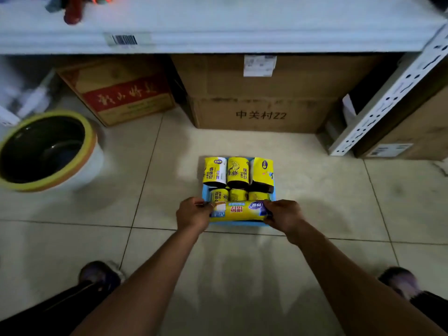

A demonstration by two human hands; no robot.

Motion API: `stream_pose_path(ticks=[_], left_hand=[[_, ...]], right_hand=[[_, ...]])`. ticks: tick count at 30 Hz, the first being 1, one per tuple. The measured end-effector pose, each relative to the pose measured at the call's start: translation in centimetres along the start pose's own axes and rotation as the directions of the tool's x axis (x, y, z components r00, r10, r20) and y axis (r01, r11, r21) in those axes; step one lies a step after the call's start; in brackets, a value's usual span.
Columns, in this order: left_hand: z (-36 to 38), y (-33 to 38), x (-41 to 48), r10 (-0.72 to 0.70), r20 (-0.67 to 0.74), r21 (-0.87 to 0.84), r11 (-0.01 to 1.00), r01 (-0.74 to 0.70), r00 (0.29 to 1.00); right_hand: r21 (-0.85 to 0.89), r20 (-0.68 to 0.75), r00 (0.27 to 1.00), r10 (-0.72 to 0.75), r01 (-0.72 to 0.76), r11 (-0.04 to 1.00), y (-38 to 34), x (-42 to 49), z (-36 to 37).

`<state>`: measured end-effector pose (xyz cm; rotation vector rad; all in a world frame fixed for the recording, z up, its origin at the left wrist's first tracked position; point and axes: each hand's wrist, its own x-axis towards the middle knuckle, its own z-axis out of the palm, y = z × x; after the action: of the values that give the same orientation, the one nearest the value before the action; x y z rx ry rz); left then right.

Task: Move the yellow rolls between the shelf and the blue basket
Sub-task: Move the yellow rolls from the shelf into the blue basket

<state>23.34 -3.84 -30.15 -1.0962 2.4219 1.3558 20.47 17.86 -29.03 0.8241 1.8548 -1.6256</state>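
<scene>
Left hand (194, 213) and right hand (282, 214) clamped on the ends of a long roll (238, 212) over the basket (206, 190). Could snag upright rolls (238, 173), tipping them.

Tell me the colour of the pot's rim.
Yellow, on the pot; its inside is dark. Head view.

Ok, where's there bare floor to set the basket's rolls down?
Bare tile lies between the blue basket and the big cardboard box, left toward the yellow-rimmed bucket, and right toward the shelf upright. The basket itself is packed with yellow rolls; both hands grip the front roll.
</scene>
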Motion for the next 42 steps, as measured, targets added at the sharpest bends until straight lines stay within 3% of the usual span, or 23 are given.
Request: stream_pose_path(ticks=[3, 5, 7, 9, 11, 13, 14, 17, 19, 22, 25, 30, 32, 35, 37, 39, 42], left_hand=[[0.9, -1.0, 0.3, 0.008, -0.037, 0.055, 0.998, -0.006, 0.999], [1.1, -1.2, 0.8, 0.045, -0.088, 0.037, 0.998, -0.042, 0.995], [1.0, -0.6, 1.1, 0.053, -0.133, -0.194, 0.978, -0.079, 0.99], [0.9, 1.0, 0.8, 0.036, -0.057, -0.571, 0.819, -0.062, 0.998], [1.6, 2.5, -0.1, 0.015, 0.026, -0.739, 0.674, 0.009, 1.0], [2.7, 3.0, -1.6, 0.045, 0.062, -0.652, 0.759, 0.007, 0.997], [3.1, 3.1, -2.5, 0.092, 0.098, -0.565, 0.825, -0.02, 0.991], [3.1, 2.2, -2.9, 0.245, 0.24, -0.396, 0.908, -0.135, 0.939], [1.8, 2.0, -1.6, 0.307, 0.346, -0.264, 0.939, -0.222, 0.886], [0.1, 2.5, 1.0, 0.257, 0.542, -0.008, 0.954, -0.3, 0.8], [0.1, 3.1, 2.9, 0.244, 0.674, 0.156, 0.876, -0.457, 0.698], [0.7, 2.8, 5.4, 0.329, 0.665, 0.27, 0.731, -0.627, 0.671], [1.3, 2.2, 6.1, 0.364, 0.679, 0.291, 0.663, -0.69, 0.637], [2.2, 1.6, 6.4, 0.486, 0.662, 0.303, 0.523, -0.796, 0.571], [2.5, 0.8, 6.2, 0.625, 0.551, 0.32, 0.454, -0.831, 0.553], [2.2, -0.5, 6.0, 0.693, 0.388, 0.37, 0.487, -0.791, 0.608], [1.6, -2.5, 6.3, 0.674, 0.344, 0.377, 0.538, -0.754, 0.653]], right_hand=[[0.017, -0.012, 0.994, 0.106, -0.106, 0.994, 1.0, 1.7, 1.4], [0.01, 0.02, 0.996, 0.089, -0.09, 0.996, 1.0, 1.5, 1.7], [0.098, 0.192, 0.972, 0.136, -0.157, 0.983, 1.2, 0.6, 1.6], [0.234, 0.376, 0.913, 0.161, -0.261, 0.936, 1.7, -0.5, 1.5], [0.422, 0.456, 0.878, 0.143, -0.355, 0.834, 2.2, -1.8, 2.0], [0.581, 0.491, 0.869, 0.055, -0.374, 0.723, 3.1, -3.0, 3.2], [0.594, 0.521, 0.853, 0.002, -0.364, 0.718, 3.5, -3.6, 3.7], [0.348, 0.604, 0.797, -0.02, -0.241, 0.906, 3.4, -4.6, 4.7], [0.267, 0.5, 0.865, -0.034, -0.117, 0.956, 2.4, -3.7, 4.1], [0.503, 0.219, 0.97, -0.106, -0.019, 0.864, 0.4, -0.9, 1.9], [0.338, 0.157, 0.977, -0.141, 0.081, 0.938, -0.4, 1.6, 1.1], [-0.047, -0.007, 0.96, -0.281, 0.281, 0.959, 0.3, 4.5, 0.3], [-0.273, 0.021, 0.922, -0.387, 0.377, 0.885, 1.1, 5.0, 0.4], [-0.455, 0.103, 0.865, -0.491, 0.48, 0.75, 2.5, 5.0, 0.7], [-0.571, 0.099, 0.839, -0.535, 0.488, 0.661, 3.2, 5.3, 0.3], [-0.635, 0.114, 0.83, -0.546, 0.483, 0.603, 3.7, 5.6, -0.3], [-0.625, 0.185, 0.763, -0.619, 0.577, 0.525, 3.9, 5.8, -0.2]])
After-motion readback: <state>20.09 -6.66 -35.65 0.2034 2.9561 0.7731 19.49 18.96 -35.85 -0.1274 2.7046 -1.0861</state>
